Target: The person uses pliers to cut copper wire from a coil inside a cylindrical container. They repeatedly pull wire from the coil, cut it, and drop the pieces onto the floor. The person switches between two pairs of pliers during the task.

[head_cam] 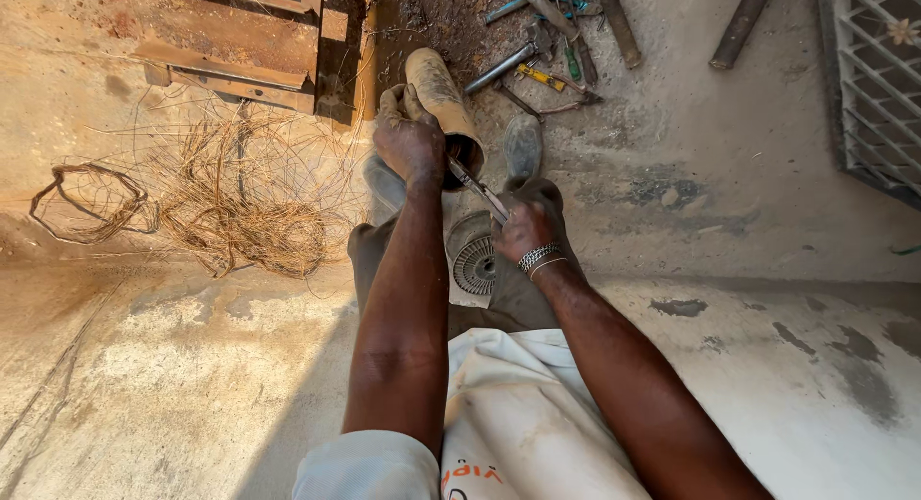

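Observation:
My left hand (408,135) grips a dusty, tan metal cylinder (436,87) near its open dark end, holding it tilted up and away from me. My right hand (526,226), with a metal bracelet on the wrist, is closed on a slim metal hand tool (477,188) whose tip reaches into the cylinder's open end. Below the hands, between my knees, a round finned metal part (474,263) lies on the ground.
A tangle of thin copper-coloured wire (245,198) and a wire loop (91,202) lie at the left. Several hand tools (537,63) are scattered at the top by my shoe (523,145). Rusty metal frames (240,39) stand top left, a grey grille (878,78) top right.

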